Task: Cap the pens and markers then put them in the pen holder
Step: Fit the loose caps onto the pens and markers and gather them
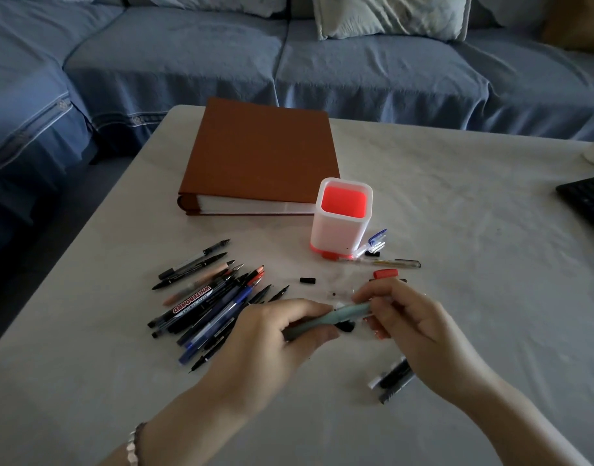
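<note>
Head view, two hands [272, 338] [413, 324], one teal pen [351, 312]

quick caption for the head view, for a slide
Left hand and right hand hold a pale green pen above the table, beside loose pens and an empty pen holder.

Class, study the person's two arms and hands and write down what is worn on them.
No sleeves are in view. The left hand has a silvery bracelet at its wrist. The right hand shows no bracelet; its fingernails look painted red.
</note>
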### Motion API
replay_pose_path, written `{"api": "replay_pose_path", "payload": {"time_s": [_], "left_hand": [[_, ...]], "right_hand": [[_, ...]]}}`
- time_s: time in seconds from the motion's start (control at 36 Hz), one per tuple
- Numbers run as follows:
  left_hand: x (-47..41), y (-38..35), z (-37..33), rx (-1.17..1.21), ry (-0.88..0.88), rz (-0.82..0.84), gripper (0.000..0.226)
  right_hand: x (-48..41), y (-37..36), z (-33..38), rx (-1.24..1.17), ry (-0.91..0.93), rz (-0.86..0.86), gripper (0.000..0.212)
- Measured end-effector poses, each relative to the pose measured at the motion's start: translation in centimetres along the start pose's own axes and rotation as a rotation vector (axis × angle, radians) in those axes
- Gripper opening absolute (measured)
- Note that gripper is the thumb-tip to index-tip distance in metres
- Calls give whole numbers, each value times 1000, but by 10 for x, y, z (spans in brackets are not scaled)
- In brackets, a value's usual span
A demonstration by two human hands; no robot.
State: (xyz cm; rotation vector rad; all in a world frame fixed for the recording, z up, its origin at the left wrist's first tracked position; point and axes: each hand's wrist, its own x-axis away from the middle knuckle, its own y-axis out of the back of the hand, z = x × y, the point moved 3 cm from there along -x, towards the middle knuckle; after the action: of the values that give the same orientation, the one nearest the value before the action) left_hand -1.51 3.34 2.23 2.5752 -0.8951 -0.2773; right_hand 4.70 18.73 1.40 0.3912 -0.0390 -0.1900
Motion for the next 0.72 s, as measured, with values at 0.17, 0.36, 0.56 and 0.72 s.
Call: {"api": "replay_pose_path", "payload": {"time_s": [0.17,0.36,0.56,0.72], "left_hand": [[-3,-5,-3,150,111,9,26],[-3,-19,4,448,311,153,14],[6,-41,15,260,229,188,5],[5,-24,64,-429,53,3,22]], "right_hand": [[4,2,3,36,59,-47,22],[14,5,-2,72,62,-52,16],[21,-4,-28,-410,-299,-145,25],[29,37,-63,-307,-488,-398,24]]}}
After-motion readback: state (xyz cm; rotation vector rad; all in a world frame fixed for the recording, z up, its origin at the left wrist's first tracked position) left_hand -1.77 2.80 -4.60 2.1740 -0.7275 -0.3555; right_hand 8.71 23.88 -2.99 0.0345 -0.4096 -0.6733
